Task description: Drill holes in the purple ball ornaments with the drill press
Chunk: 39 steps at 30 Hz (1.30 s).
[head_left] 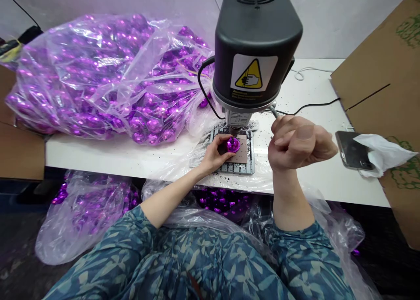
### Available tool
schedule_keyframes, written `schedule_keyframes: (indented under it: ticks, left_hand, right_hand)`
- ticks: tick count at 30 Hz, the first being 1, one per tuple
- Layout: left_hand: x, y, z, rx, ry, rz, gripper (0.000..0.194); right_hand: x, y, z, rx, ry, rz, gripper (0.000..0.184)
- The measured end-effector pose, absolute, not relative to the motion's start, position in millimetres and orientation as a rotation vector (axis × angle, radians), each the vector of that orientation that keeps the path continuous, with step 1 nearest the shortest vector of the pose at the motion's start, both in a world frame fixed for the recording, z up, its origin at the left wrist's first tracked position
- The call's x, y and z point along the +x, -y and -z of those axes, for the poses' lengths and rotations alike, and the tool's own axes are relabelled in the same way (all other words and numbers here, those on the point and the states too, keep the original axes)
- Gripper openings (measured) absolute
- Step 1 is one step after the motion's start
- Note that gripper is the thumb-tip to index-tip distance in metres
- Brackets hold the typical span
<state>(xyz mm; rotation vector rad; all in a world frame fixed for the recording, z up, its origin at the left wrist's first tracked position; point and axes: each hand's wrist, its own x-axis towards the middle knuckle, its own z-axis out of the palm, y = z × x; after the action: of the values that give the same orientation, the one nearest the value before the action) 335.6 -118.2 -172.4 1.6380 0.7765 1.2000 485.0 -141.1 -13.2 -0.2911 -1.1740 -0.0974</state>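
Observation:
Between the thumb and fingers of my left hand [216, 153] is a shiny purple faceted ball [233, 145], resting on a flat board [242, 153] under the drill press. A dark spot shows on top of the ball, just beneath the chuck [234, 130]. The board lies on the slotted metal base [250, 164], which is strewn with dark shavings. My right hand [298, 143] is closed around the metal feed lever [273, 111] at the right of the black drill press [257, 41]. Its grip hides the lever's end.
A big clear bag of purple balls [108, 81] fills the table's left. Another bag [95, 208] hangs below, and more balls [223, 201] lie at my lap. A phone [352, 150] and crumpled tissue [382, 153] sit at right beside a cardboard box [377, 94]. A black cable [315, 104] crosses the table [108, 153].

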Motion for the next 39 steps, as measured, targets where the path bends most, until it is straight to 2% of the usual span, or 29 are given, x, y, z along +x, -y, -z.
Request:
schedule_keyframes:
  ticks: [16,26,33,35,37,39]
  left_hand:
    - [337.7,120.8,165.7,1.637,-0.795,-1.206,0.049]
    - [322.7,150.1,151.1,1.859,-1.089,-1.280,0.044]
    - [261.4,201.2,113.2,2.266,-0.616,-0.347,0.039]
    - [253.8,185.0,107.6,2.242,-0.637,-0.382,0.029]
    - [257.9,148.5,102.3,2.207,-0.808,-0.572,0.015]
    - [274.2,95.8,95.5,2.208,-1.076,-0.804,0.012]
  right_hand:
    - [492.2,137.1,33.5,-0.128,1.356,0.171,0.045]
    - [479.5,141.1,-38.1,-0.537,1.076,-0.100,0.049]
    - [479.0,144.8,-39.5,-0.584,1.079,-0.105,0.049]
    - [479.1,144.6,-39.5,-0.583,1.073,-0.112,0.048]
    - [479.5,143.9,-39.2,-0.569,1.068,-0.136,0.047]
    - [480.0,143.4,-38.1,-0.548,1.065,-0.149,0.045]
